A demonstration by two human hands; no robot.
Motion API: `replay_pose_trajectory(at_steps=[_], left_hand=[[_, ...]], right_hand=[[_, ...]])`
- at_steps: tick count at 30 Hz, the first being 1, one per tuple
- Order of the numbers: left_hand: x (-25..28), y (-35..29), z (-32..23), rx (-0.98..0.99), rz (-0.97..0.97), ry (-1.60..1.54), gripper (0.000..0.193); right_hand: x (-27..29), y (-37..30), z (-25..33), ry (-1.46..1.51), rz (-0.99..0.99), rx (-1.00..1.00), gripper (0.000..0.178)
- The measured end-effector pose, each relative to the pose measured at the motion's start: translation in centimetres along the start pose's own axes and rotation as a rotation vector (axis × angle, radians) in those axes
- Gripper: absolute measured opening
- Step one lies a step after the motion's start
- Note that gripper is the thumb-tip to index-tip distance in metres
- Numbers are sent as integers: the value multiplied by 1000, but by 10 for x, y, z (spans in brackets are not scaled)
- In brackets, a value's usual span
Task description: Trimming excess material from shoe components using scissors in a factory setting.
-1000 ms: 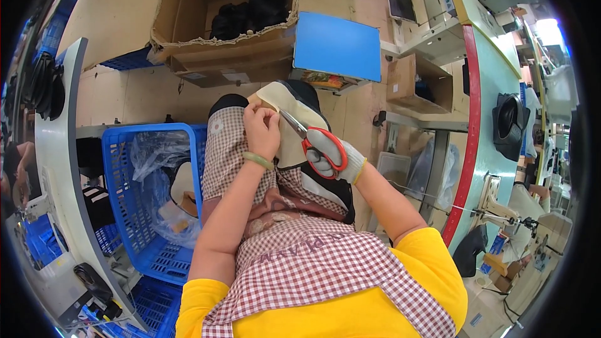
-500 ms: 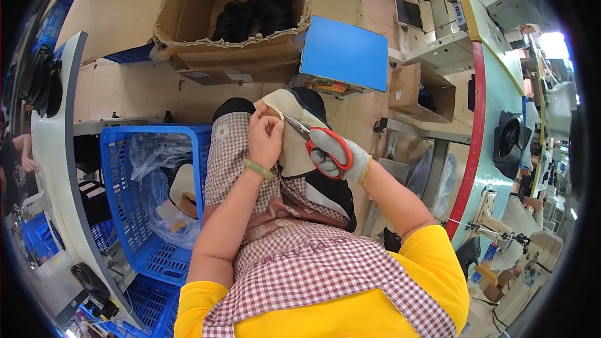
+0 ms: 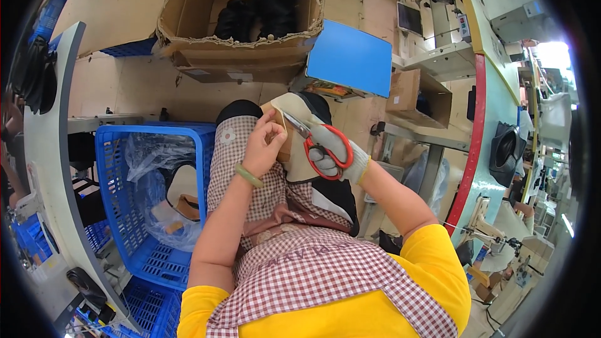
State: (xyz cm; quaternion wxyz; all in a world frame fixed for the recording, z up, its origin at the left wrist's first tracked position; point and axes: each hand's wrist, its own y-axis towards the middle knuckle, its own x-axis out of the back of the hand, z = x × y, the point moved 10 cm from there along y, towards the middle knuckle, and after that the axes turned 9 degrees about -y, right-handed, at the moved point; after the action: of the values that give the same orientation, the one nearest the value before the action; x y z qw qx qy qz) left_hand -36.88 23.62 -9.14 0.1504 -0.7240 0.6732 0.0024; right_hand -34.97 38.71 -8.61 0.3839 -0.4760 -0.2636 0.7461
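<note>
A cream and tan sewn piece (image 3: 302, 164) with black parts lies across my lap; its exact kind I cannot make out. My bare left hand (image 3: 265, 145), with a green bangle (image 3: 249, 176) at the wrist, is closed in a pinch at the piece's pale upper edge. In a grey and white glove, my right hand (image 3: 330, 148) grips scissors (image 3: 349, 150) with red handles. Their metal blades point up and left and meet the edge beside my left fingers. The blade tips are partly hidden there.
On the left stands a blue basket (image 3: 201, 181) holding clear plastic and a similar cream piece. Ahead are a large cardboard box (image 3: 250, 62) with black items and a blue-topped box (image 3: 350, 56). A red-edged bench (image 3: 466, 175) runs along the right.
The scissors' handles and my gloved fingers have shifted slightly. My left hand has moved a little along the piece's edge. The whole view has also shifted slightly.
</note>
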Motion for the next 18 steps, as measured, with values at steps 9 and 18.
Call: replay_pose_trajectory(at_steps=[9, 18], left_hand=[[-1, -5, -2, 106, 147, -271, 4], [61, 23, -4, 84, -164, -302, 12]], right_hand=[[-25, 3, 18, 25, -86, 98, 25], [-43, -8, 9, -282, -287, 88, 50]])
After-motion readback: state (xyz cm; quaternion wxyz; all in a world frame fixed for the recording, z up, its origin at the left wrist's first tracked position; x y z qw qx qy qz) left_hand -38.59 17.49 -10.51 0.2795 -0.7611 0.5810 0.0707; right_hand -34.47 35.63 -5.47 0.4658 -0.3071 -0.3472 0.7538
